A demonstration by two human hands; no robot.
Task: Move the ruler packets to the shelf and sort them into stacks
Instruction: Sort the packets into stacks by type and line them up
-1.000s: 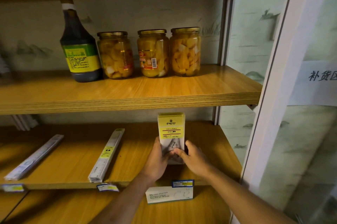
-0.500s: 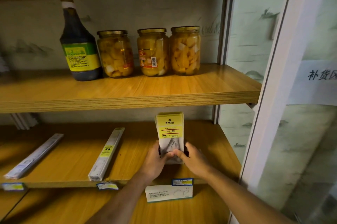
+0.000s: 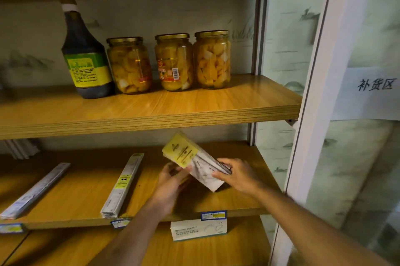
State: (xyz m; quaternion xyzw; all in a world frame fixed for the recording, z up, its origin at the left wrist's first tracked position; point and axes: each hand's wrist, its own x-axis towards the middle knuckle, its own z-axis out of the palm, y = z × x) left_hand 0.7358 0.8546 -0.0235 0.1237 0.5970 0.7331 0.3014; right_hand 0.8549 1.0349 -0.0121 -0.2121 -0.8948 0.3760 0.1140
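Note:
A bundle of short ruler packets (image 3: 190, 157) with yellow header cards is tilted to the left above the middle shelf (image 3: 86, 190). My left hand (image 3: 173, 181) grips its lower left side, thumb on the front. My right hand (image 3: 236, 175) holds its lower right edge with curled fingers. A stack of long narrow ruler packets (image 3: 123, 185) lies on the shelf to the left of my hands. Another long ruler packet stack (image 3: 35, 190) lies at the far left of the same shelf.
The upper shelf (image 3: 194, 109) carries a dark sauce bottle (image 3: 86, 53) and three jars of yellow fruit (image 3: 173, 62). A white mask box (image 3: 198, 230) stands on the lowest shelf below a price tag (image 3: 213, 215). A white-framed glass panel (image 3: 313, 92) bounds the right side.
The bundle stood upright between both hands; now it is tilted over to the left and lifted slightly. My right hand has shifted rightward along its lower edge.

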